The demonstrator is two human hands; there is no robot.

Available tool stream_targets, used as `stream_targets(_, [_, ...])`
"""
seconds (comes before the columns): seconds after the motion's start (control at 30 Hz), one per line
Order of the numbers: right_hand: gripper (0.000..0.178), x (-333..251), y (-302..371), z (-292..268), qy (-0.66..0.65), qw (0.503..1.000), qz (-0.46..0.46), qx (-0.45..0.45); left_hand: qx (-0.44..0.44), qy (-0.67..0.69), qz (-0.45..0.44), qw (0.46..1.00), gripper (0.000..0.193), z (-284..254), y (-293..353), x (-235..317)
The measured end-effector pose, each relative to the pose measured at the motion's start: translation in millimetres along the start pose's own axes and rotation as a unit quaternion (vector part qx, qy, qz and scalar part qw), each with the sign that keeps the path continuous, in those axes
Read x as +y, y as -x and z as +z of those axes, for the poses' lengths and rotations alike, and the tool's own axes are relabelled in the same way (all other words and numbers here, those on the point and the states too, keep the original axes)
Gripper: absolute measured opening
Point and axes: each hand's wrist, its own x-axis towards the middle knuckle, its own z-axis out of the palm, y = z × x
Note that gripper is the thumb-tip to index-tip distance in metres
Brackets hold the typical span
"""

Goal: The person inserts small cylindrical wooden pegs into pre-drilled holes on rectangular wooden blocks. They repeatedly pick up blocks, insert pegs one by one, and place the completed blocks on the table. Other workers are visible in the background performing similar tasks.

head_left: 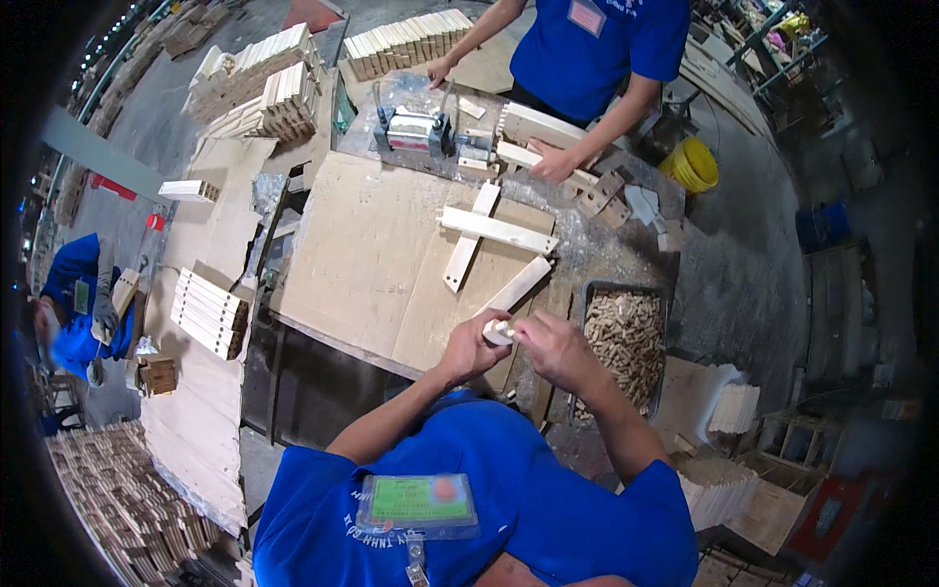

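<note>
My left hand (471, 349) is closed around a pale wooden piece (497, 334), its end facing up towards me. At that end my right hand (559, 352) pinches a small wooden dowel, mostly hidden by the fingers. Just beyond, a wooden slat (520, 285) lies at a slant on the cardboard; whether it joins the held piece I cannot tell. Farther off, a slat with holes near its end (501, 231) lies crosswise over another slat (471, 240). Beside my right forearm stands a dark tray (585, 293) heaped with wooden dowels (626, 338).
Across the table a co-worker's hand (555, 160) rests on wooden pieces beside a clamp-like machine (416, 132). Stacked slats (207, 311) lie on the left bench (201, 411). A yellow bucket (691, 164) stands at the far right. Another person sits at far left.
</note>
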Motion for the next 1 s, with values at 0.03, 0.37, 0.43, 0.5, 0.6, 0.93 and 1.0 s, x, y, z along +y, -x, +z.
stream_targets(0.03, [0.014,-1.2,-0.1,-0.4,0.029,0.999,-0.005,-0.019,-0.004,-0.003,-0.006,1.000,0.053,0.5,1.7,0.3])
stream_targets(0.37, [0.007,-5.8,5.4,1.2,0.065,0.996,0.014,-0.055,0.001,-0.022,0.008,1.000,0.049,9.0,3.0,2.4])
stream_targets(0.43, [0.013,-4.3,8.1,2.4,0.053,0.998,0.015,-0.040,0.000,-0.023,0.020,1.000,0.048,10.4,1.4,1.9])
stream_targets(0.5, [0.021,-3.1,11.5,-0.7,0.011,0.999,0.022,-0.025,-0.007,-0.029,0.038,0.999,0.048,10.9,1.1,-0.7])
stream_targets(0.6, [0.033,-3.5,12.5,-4.9,-0.150,0.982,0.115,0.015,0.022,-0.034,0.058,0.998,0.048,9.5,4.8,-6.3])
stream_targets(0.93, [0.091,76.9,131.3,151.2,0.116,0.859,0.497,-0.037,0.017,-0.023,-0.040,0.999,0.045,-4.5,2.1,6.5])
stream_targets(1.0, [0.096,79.5,131.8,167.2,0.093,0.852,0.515,-0.020,0.022,-0.022,-0.057,0.998,0.045,-6.8,1.2,7.4])
